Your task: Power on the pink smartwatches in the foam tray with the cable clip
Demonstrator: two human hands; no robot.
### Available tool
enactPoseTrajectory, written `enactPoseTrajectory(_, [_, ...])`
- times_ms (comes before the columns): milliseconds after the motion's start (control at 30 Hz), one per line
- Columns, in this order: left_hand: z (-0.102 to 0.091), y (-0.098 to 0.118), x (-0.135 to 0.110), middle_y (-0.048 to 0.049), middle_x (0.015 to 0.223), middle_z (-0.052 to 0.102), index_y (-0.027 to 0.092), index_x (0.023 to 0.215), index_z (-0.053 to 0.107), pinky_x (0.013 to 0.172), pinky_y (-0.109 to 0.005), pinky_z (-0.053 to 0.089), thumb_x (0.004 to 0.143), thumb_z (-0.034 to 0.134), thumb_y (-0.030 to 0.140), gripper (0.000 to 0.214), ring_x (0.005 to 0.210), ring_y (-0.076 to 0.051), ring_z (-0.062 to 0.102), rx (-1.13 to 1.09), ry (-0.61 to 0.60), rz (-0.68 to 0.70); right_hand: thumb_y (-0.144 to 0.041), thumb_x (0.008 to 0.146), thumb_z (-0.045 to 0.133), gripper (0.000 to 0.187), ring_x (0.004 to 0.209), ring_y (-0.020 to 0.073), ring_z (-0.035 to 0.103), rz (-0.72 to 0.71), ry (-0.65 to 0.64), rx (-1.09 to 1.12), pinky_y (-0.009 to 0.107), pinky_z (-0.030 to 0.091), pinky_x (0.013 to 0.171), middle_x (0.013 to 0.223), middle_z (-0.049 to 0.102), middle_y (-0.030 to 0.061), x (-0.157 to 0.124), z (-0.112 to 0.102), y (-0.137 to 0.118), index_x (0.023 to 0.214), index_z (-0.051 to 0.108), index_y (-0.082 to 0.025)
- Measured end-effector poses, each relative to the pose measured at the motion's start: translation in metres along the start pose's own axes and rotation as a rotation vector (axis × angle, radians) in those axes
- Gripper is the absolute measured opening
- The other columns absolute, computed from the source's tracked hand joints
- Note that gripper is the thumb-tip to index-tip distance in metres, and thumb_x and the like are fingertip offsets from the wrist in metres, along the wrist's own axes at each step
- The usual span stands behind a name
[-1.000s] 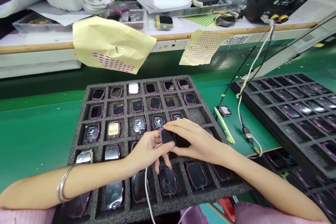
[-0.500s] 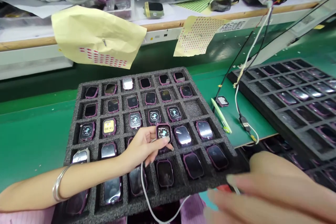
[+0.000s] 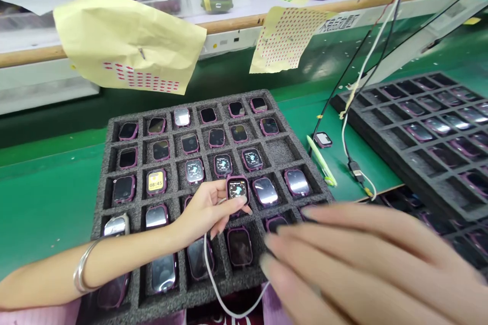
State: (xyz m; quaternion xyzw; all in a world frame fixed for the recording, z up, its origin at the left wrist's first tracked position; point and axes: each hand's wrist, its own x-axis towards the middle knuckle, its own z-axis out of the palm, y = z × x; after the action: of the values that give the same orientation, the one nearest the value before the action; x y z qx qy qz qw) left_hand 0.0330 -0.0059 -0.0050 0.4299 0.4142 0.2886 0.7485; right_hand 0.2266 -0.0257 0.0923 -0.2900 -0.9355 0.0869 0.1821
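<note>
Right hand [image 3: 366, 259], shifted inward over tray's [image 3: 281, 151] near right corner: fingers loosely outstretched.
Left hand [image 3: 209, 208]: lit watch [image 3: 236, 187] pinched, inward of tray's near edge.

A person's bare left grip [image 3: 219, 208] and blurred, bare right grip [image 3: 358, 264]. A shiny silver bangle [image 3: 79, 273] of thin bands circles the left forearm [image 3: 129, 260], below a pale pink sleeve [image 3: 43, 315].

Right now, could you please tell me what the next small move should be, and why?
I would probably bring the right hand to the lit watch: the left hand holds it with its screen facing the camera, while the right hand, with nothing visible in its fingers, hangs apart from it.
</note>
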Motion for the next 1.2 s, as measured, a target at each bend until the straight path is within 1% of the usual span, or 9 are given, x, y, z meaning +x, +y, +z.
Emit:
enactPoseTrajectory(133, [0.001,-0.003,0.002,0.0044,0.056,0.055,0.014,0.083,0.061,0.03,-0.017,0.023,0.081,0.066,0.038,0.024,0.031,-0.004,0.036,0.023,-0.014,0.027,-0.023,0.086,0.057,0.031,0.102,0.0343,0.058,-0.003,-0.069,-0.045,0.05,0.053,0.085,0.116,0.062,0.0131,0.014,0.033,0.024,0.116,0.063,-0.017])
enactPoseTrajectory(200, [0.003,-0.003,0.003,0.0025,0.062,0.058,0.014,0.082,0.061,0.04,-0.018,0.035,0.08,0.067,0.036,0.023,0.043,-0.007,0.046,0.084,-0.005,0.066,-0.015,0.087,0.054,0.026,0.099,0.0341,0.057,-0.007,-0.099,-0.041,0.05,0.053,0.082,0.11,0.061,0.0184,0.014,0.05,0.034,0.111,0.062,-0.008])
enactPoseTrajectory(300, [0.006,-0.003,0.004,-0.0025,0.082,0.064,0.014,0.088,0.062,0.067,-0.024,0.046,0.08,0.067,0.033,0.021,0.075,-0.015,0.057,0.145,-0.004,0.13,-0.013,0.087,0.057,0.027,0.101,0.0309,0.055,0.063,-0.1,0.079,0.047,0.052,0.085,0.11,0.059,0.0176,0.008,0.058,0.046,0.114,0.058,-0.009])
enactPoseTrajectory(433, [0.007,-0.004,0.002,-0.0009,0.086,0.06,0.017,0.101,0.059,0.05,-0.021,0.035,0.074,0.073,0.038,0.037,0.059,-0.01,0.047,0.196,-0.068,0.031,-0.026,0.086,0.066,0.04,0.105,0.0254,0.054,0.121,-0.073,0.352,0.038,0.049,0.091,0.114,0.056,0.0109,0.001,0.036,0.074,0.123,0.052,-0.018])
enactPoseTrajectory(533, [0.007,-0.006,0.001,0.0013,0.078,0.056,0.017,0.096,0.058,0.046,-0.02,0.028,0.073,0.073,0.038,0.035,0.053,-0.007,0.038,0.215,-0.067,-0.004,-0.032,0.085,0.066,0.036,0.107,0.0281,0.054,0.232,0.016,0.249,0.043,0.045,0.093,0.113,0.058,0.0102,-0.006,0.022,0.113,0.118,0.056,-0.02])
enactPoseTrajectory(667, [0.009,-0.007,0.0,0.0014,0.078,0.055,0.017,0.092,0.056,0.046,-0.02,0.026,0.078,0.069,0.038,0.029,0.052,-0.007,0.034,0.226,-0.058,0.005,-0.033,0.088,0.06,0.03,0.108,0.0296,0.054,0.275,-0.106,0.151,0.046,0.043,0.094,0.114,0.058,0.0112,-0.024,0.013,0.143,0.113,0.058,-0.019])
enactPoseTrajectory(833, [0.011,-0.004,-0.001,0.0007,0.081,0.056,0.016,0.094,0.057,0.046,-0.021,0.027,0.08,0.067,0.036,0.027,0.052,-0.006,0.034,0.257,-0.034,0.011,-0.03,0.091,0.054,0.018,0.1,0.0283,0.055,0.241,-0.251,0.018,0.043,0.045,0.087,0.107,0.057,0.0102,-0.047,-0.002,0.12,0.103,0.063,-0.019])
enactPoseTrajectory(967, [0.012,0.001,-0.006,-0.0015,0.088,0.061,0.017,0.094,0.059,0.048,-0.021,0.03,0.08,0.067,0.032,0.023,0.055,-0.007,0.04,0.255,-0.046,-0.007,-0.032,0.085,0.066,0.031,0.094,0.0301,0.055,0.248,-0.37,-0.124,0.043,0.047,0.083,0.1,0.056,0.0121,-0.056,0.004,0.106,0.11,0.061,-0.014])
enactPoseTrajectory(1200, [0.017,0.003,-0.019,-0.0041,0.107,0.062,0.018,0.105,0.055,0.047,-0.018,0.037,0.079,0.068,0.024,0.03,0.053,-0.004,0.041,0.19,-0.175,-0.072,-0.036,0.078,0.072,0.029,0.101,0.033,0.056,0.23,-0.208,-0.115,0.046,0.045,0.087,0.114,0.056,0.0135,-0.051,0.006,0.101,0.098,0.064,-0.016])
